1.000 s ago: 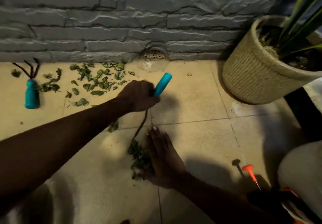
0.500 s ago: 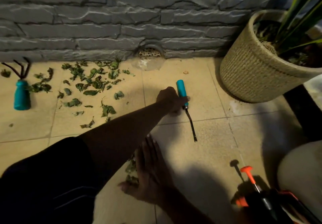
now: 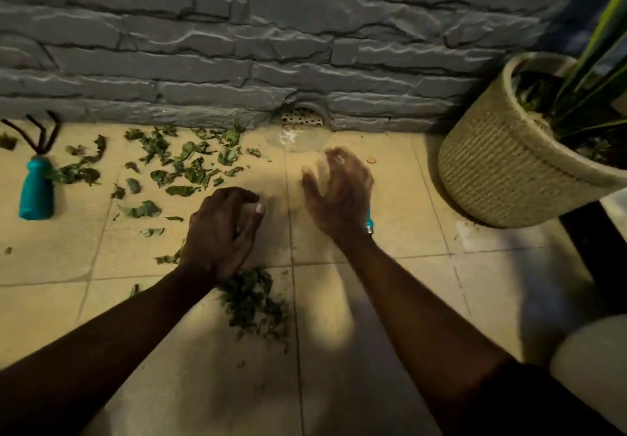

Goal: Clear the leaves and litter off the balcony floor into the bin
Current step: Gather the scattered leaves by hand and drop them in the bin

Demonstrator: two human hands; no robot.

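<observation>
Both hands hover low over the tiled floor (image 3: 390, 300) near the middle of the frame. The left hand (image 3: 224, 232) is knuckles-up with its fingers loosely curled and the thumb tucked against them; nothing shows in it. Its wrist lies over the upper edge of a heap (image 3: 254, 303) of crushed green leaves, just below centre. The right hand (image 3: 339, 194) is blurred, its fingers spread and relaxed, gripping nothing that can be seen. A sliver of a teal handle (image 3: 369, 222) peeks out from under its right edge; whether the hand touches it cannot be told. More leaves (image 3: 183, 164) lie scattered loose across the upper left of the floor, from the foot of the wall (image 3: 237, 45) down to just left of the left hand. At the far left edge lies a small rake (image 3: 35, 191), its teal grip towards the bottom of the frame and its dark prongs towards the wall, with a few leaves just beside it. A round drain (image 3: 302, 117) sits at the base of the wall, above the right hand. A woven pot (image 3: 509, 164) with a green plant (image 3: 593, 62) stands at the upper right, well apart from the hands.
</observation>
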